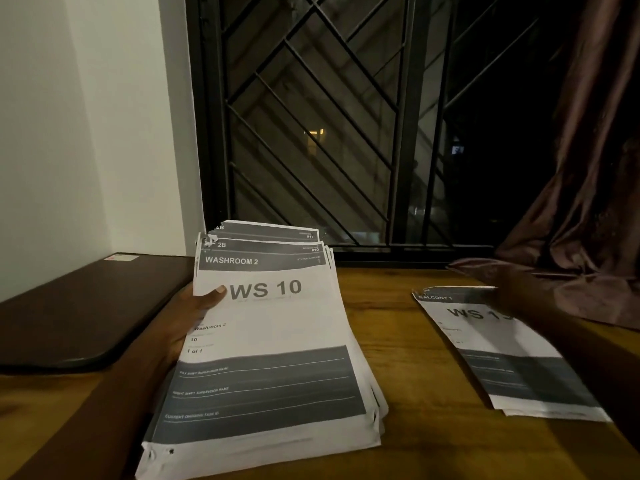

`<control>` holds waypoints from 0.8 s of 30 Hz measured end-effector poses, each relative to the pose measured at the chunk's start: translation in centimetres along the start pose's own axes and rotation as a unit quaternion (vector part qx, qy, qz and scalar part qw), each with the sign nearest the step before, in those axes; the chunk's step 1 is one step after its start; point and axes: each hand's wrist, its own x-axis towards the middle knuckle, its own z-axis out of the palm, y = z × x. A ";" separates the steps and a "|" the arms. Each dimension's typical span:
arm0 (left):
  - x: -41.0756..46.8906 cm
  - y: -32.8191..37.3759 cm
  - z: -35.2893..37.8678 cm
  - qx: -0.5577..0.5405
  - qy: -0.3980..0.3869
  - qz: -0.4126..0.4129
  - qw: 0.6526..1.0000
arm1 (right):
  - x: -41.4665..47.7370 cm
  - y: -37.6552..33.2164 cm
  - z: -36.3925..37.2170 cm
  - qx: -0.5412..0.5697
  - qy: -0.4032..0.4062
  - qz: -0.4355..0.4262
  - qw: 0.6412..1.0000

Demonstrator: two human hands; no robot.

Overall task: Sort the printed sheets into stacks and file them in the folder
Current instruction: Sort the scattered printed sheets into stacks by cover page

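Note:
My left hand (188, 315) holds a thick stack of printed sheets (273, 355) from below, thumb pressed on the top page, which reads "WASHROOM 2" and "WS 10". The sheets above it are fanned out at the top edge. A smaller pile of sheets (502, 358) headed "BALCONY 1" lies on the wooden table (415, 341) to the right. My right hand (498, 282), blurred, rests flat over the top right of that pile with fingers extended. A dark folder (79, 313) lies shut at the left.
A barred window (329, 116) stands behind the table, dark outside. A brown curtain (581, 202) hangs at the right and drapes onto the table's far right corner. A white wall is at the left.

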 end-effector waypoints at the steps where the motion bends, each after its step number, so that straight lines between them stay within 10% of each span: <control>1: 0.0 0.0 0.1 -0.003 0.001 0.005 1.000 | -2.1 -3.4 -0.5 0.055 -0.005 -0.046 0.997; 8: -1.2 0.2 0.8 -0.044 -0.011 0.012 0.999 | -12.5 -18.8 3.1 0.359 -0.195 -0.098 0.908; 24: 0.0 0.0 0.3 -0.036 -0.037 0.013 0.999 | -8.0 -16.1 2.3 0.424 -0.093 0.004 0.901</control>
